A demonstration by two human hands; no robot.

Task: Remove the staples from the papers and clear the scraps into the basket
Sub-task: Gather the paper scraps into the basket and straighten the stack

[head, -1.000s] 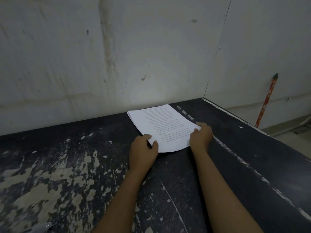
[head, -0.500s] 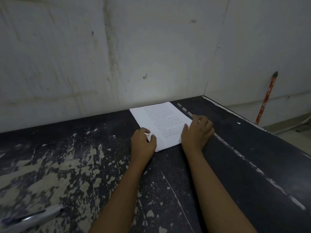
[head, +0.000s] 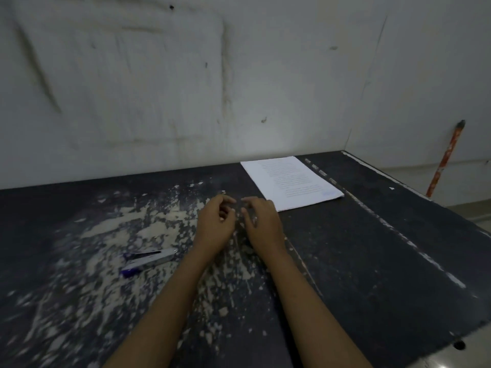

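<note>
The stack of papers (head: 291, 181) lies on the tabletop (head: 372, 248) right of frame centre, against the wall (head: 159, 88). The stapler (head: 148, 260) lies lower left of centre. Both hands, left hand (head: 216, 224) and right hand (head: 261, 221), sit between them.

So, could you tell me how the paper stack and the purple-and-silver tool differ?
The paper stack is white, flat and broad; the purple-and-silver tool is slim and long. The paper stack lies far off by the wall; the tool lies nearer, left of the left hand. Both rest untouched on the dark table.
</note>
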